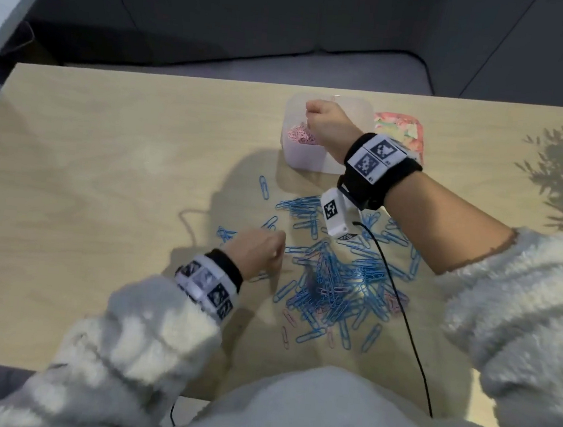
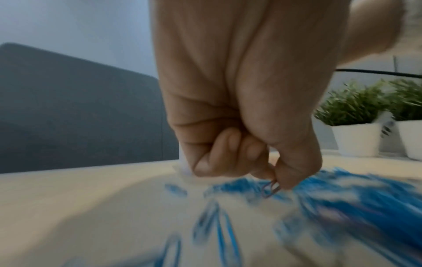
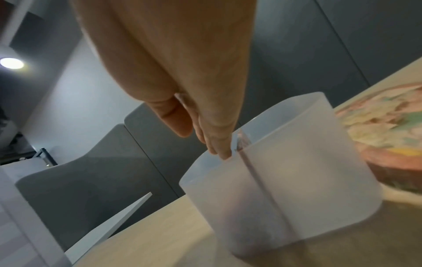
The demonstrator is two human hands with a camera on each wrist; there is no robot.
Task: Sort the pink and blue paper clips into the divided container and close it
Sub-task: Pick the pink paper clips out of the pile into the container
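Note:
A translucent white divided container stands open at the table's far middle, with pink paper clips in its left compartment. My right hand hovers over it; in the right wrist view its straight fingers point down into the container beside the divider, and no clip shows between them. A pile of mostly blue paper clips with a few pink ones lies nearer me. At the pile's left edge my left hand pinches one pink clip between thumb and forefinger, just above the table.
The container's floral pink lid lies flat right of it. A black cable runs across the pile from my right wrist. Small plants in white pots stand at the table's right end. A grey sofa lies beyond the far edge.

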